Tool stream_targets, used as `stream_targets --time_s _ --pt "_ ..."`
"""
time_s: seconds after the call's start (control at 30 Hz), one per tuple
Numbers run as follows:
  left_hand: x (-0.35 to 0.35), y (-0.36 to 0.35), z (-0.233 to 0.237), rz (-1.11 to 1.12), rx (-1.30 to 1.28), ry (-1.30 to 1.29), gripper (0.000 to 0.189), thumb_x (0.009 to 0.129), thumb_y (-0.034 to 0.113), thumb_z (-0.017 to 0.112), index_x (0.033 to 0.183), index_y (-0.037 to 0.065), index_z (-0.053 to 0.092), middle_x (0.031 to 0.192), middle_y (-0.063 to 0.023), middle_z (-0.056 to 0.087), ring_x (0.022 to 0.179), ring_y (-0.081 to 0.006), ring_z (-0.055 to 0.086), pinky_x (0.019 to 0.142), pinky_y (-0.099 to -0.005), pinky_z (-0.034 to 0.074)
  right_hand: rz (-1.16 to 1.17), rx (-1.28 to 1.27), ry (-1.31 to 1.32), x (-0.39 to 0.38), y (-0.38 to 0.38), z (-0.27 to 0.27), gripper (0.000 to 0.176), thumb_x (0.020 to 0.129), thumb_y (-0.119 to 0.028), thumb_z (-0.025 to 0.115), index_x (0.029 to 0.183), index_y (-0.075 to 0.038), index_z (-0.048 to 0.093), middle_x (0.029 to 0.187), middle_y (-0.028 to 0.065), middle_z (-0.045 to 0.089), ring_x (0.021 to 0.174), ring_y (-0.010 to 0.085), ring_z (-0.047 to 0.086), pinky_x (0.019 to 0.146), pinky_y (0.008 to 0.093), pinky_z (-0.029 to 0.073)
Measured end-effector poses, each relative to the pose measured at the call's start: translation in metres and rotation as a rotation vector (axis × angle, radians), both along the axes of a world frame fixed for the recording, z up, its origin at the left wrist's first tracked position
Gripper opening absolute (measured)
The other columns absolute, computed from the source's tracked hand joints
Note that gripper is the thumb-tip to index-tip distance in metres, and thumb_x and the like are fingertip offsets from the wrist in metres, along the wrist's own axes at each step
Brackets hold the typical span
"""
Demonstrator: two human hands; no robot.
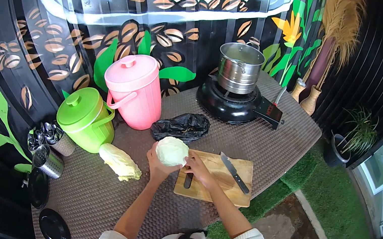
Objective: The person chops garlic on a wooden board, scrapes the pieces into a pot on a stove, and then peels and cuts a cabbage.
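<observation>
A pale green, round cabbage (172,151) is held up in front of me, above the table beside the cutting board. My left hand (158,167) wraps round its left side and underside. At its right edge, the fingers of my right hand (198,168) are closed against it; their tips are partly hidden. Below my right hand is the wooden cutting board (212,193). On the board lie a knife (235,173) with a black handle and a dark handle-like piece (188,180), partly covered by my hand. Left of my hands rests a napa cabbage (120,162).
Behind the cabbage lies a crumpled black plastic bag (181,127). A pink lidded bucket (134,91) and a green one (86,119) stand at the back left. A steel pot (239,71) sits on a black portable stove (228,106). Black plates (54,228) are at the left edge.
</observation>
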State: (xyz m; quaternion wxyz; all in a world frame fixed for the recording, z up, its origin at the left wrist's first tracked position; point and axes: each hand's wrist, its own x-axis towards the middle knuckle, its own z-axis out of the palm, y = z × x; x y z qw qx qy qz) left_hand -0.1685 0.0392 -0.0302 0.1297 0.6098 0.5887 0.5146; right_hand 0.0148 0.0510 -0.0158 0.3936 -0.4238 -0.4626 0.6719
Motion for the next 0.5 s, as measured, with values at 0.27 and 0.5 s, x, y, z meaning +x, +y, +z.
stream_targets --time_s 0.27,0.5 --pt "0.053 -0.029 0.042 -0.208 0.222 -0.035 0.117 0.045 0.021 0.096 0.137 0.001 0.027 0.130 -0.0181 0.036 0.123 -0.0346 0.042 0.103 -0.0466 0.040 -0.130 0.245 -0.081 0.049 -0.029 0.041 0.073 0.088 -0.032 0.071 0.145 -0.005 0.034 0.116 0.0122 0.054 0.102 0.0190 0.058 0.081 0.0313 0.053" --pt "0.124 -0.050 0.039 -0.476 -0.076 -0.024 0.122 0.046 0.026 0.097 0.140 0.002 0.022 0.131 -0.0180 0.036 0.126 -0.0333 0.038 0.105 -0.0462 0.038 -0.468 0.553 -0.519 0.129 -0.070 0.000 0.056 0.086 -0.027 0.075 0.129 0.000 0.052 0.107 0.0108 0.057 0.083 0.0147 0.059 0.070 0.0276 0.050"
